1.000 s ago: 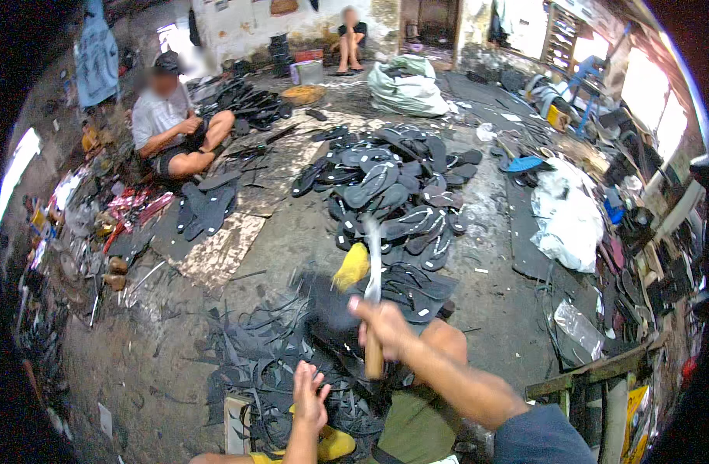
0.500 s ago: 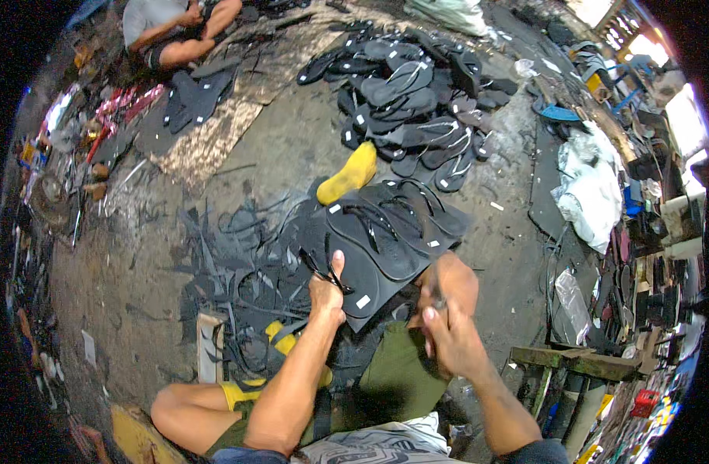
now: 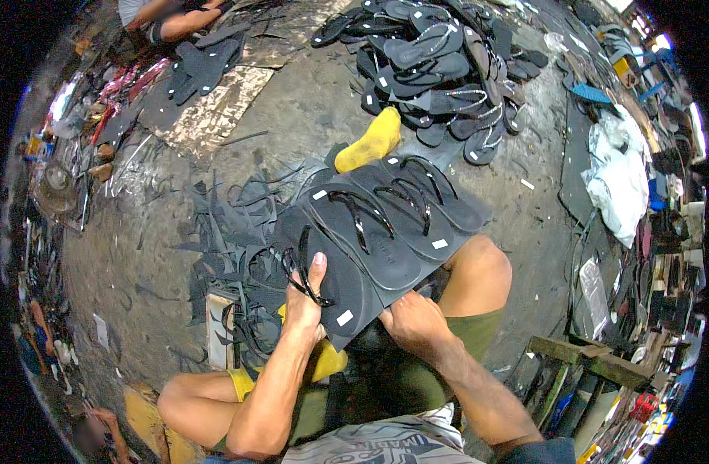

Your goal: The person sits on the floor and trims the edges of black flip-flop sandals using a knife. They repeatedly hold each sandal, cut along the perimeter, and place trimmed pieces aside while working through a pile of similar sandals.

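Note:
A black rubber sheet lies across my lap, with several black flip-flops side by side on it. They have shiny straps and small white stickers. At the sheet's left edge, my left hand is closed on it, thumb on top by the leftmost strap and fingers mostly hidden. My right hand is closed at the near edge, its fingertips tucked against or under the rubber. What it holds, if anything, is hidden. A yellow-socked foot touches the sheet's far side.
Beyond the foot lies a heap of black flip-flops. Rubber offcuts litter the floor at left. A wooden frame stands at right, near a white plastic bag. Another person sits at the far left.
My right hand has come down and left from above my right knee to the sheet's near edge. My left hand keeps its hold. The view has shifted, moving the heap up and right.

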